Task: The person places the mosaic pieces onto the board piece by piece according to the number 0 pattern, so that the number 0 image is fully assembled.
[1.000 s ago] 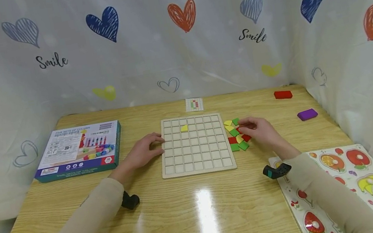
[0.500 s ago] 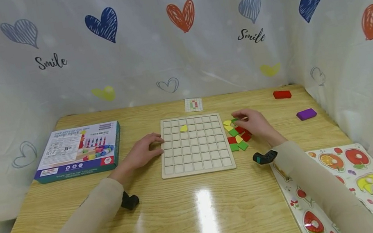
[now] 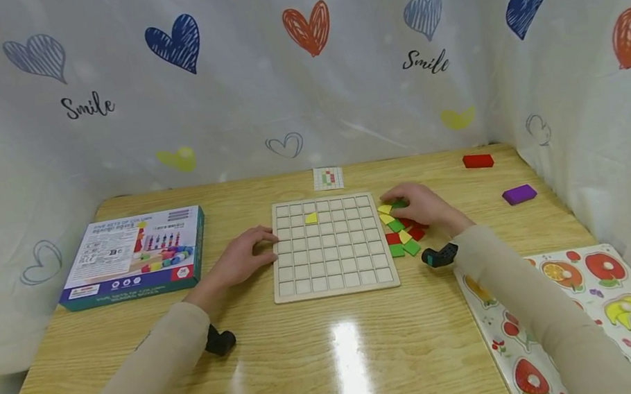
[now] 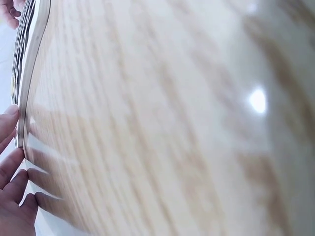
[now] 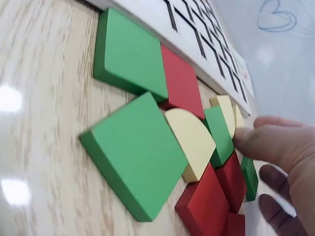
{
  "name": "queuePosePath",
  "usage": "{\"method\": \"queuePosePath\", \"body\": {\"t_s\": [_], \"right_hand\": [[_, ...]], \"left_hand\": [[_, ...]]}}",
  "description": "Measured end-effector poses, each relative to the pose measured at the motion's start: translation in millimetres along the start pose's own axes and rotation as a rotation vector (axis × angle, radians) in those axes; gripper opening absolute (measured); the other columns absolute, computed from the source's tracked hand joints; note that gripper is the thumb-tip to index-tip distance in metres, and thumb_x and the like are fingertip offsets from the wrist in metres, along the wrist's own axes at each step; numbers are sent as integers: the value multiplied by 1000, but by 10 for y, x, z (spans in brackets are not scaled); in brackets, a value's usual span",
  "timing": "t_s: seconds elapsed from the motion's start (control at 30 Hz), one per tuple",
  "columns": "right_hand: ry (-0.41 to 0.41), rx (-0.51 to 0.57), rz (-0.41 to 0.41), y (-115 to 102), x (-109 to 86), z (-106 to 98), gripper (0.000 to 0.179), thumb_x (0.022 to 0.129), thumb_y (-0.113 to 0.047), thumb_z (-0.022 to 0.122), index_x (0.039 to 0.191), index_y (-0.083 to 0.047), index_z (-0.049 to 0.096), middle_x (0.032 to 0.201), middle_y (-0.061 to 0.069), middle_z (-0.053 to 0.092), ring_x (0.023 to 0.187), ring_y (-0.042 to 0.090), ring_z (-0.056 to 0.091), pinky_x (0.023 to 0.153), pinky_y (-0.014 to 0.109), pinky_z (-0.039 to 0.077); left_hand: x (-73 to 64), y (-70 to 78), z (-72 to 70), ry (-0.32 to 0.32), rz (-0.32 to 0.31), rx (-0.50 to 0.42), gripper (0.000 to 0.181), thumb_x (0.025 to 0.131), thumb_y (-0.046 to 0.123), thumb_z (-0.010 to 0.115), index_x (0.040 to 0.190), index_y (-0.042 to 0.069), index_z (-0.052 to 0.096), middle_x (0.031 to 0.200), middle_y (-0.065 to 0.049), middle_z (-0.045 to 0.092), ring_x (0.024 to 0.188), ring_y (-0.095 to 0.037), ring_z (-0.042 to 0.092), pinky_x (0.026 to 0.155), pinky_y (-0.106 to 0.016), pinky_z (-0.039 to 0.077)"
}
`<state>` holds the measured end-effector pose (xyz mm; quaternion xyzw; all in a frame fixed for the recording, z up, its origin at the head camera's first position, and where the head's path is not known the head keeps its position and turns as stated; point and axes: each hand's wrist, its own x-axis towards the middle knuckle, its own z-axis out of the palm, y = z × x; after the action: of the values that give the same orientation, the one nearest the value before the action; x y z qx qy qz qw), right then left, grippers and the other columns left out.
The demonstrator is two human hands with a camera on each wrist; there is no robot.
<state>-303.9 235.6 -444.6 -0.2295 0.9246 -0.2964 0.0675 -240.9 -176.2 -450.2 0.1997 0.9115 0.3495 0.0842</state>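
Note:
A square wooden grid board (image 3: 329, 244) lies mid-table, with one yellow quarter-round tile (image 3: 311, 218) in an upper cell. My left hand (image 3: 245, 256) touches the board's left edge with thumb and fingertips; the left wrist view shows these fingers (image 4: 15, 164) against its side. Right of the board lies a loose cluster of red, green and yellow tiles. Over its far end is my right hand (image 3: 420, 203). In the right wrist view its thumb (image 5: 253, 140) is right at a yellow tile (image 5: 239, 118), the index finger beyond it. Part of the cluster is hidden under this hand.
A small colour-pattern card (image 3: 328, 178) lies behind the board. At left stands a boxed bead set (image 3: 132, 256). A red block (image 3: 477, 160) and a purple block (image 3: 519, 194) lie at right. A fruit puzzle board (image 3: 610, 307) is under the right forearm.
My right hand has moved left and away from me, from the red tiles to the yellow and green tiles at the cluster's far end. The left hand has stayed at the board's edge.

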Motion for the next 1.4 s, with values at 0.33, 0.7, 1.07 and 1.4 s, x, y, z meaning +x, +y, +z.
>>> {"method": "queuePosePath", "body": {"t_s": [0.33,0.7,1.07,1.4], "right_hand": [[-2,-47,3,20,26,11,29,92,-14,68,120,-5,70,123,16,64,119,36,53,104,52,39],[18,-65,162,161,-73,-129,33,95,-17,65,123,-2,65,128,19,60,117,35,53,103,51,41],[16,-99,157,193,-64,-140,36,95,-18,64,127,-1,63,127,21,57,117,37,51,104,53,39],[37,-82,178,187,-45,-142,33,95,-18,65,124,-1,66,121,20,59,110,34,54,100,50,43]], "left_hand": [[-9,1,6,-3,-9,-7,34,93,16,69,123,3,63,146,-17,46,140,-36,33,116,-50,24],[-8,15,1,-9,-12,-22,33,93,16,68,123,3,63,146,-17,46,140,-36,34,116,-51,24],[-1,14,1,-9,-17,-11,33,93,17,68,123,4,63,145,-17,46,140,-36,34,116,-51,24],[-3,-2,0,4,19,3,33,93,14,68,123,2,62,144,-20,47,139,-39,35,114,-54,26]]}}
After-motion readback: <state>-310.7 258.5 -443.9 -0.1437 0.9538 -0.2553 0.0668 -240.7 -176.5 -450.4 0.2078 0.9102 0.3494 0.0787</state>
